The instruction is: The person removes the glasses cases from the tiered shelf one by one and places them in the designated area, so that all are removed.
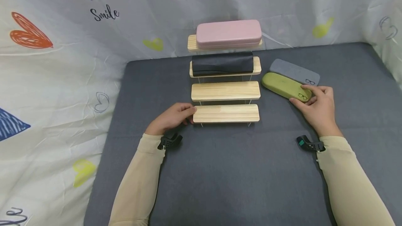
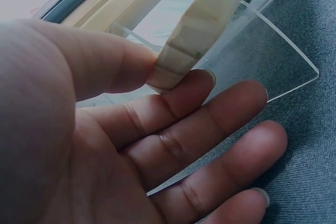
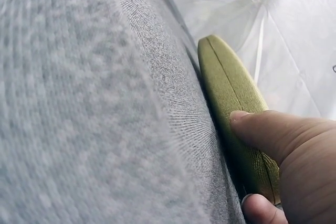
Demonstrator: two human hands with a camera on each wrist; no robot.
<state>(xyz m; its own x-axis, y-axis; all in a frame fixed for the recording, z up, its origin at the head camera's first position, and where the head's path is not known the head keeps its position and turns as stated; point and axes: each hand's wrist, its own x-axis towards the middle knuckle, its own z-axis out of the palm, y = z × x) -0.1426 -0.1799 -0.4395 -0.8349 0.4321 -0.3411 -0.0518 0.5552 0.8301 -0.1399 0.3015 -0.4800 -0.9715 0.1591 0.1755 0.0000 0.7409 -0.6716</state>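
With thumb and forefinger my left hand [image 1: 174,116] pinches the left end of the lowest wooden shelf board [image 1: 226,113]; in the left wrist view the board's end [image 2: 184,45] sits between them, above a clear acrylic support [image 2: 283,51]. At the right, my right hand [image 1: 320,109] grips the near end of a green glasses case [image 1: 281,83], thumb along its side and fingers at the far edge. The green case [image 3: 231,77] lies close against the grey cloth in the right wrist view. Just behind it rests a flat grey-blue glasses case [image 1: 292,69].
The stepped rack carries a pink glasses case [image 1: 228,33] on its top board and a black folded case [image 1: 223,63] on the second. The third board [image 1: 225,91] is bare wood. A printed curtain [image 1: 176,13] hangs behind the grey tablecloth [image 1: 238,177].
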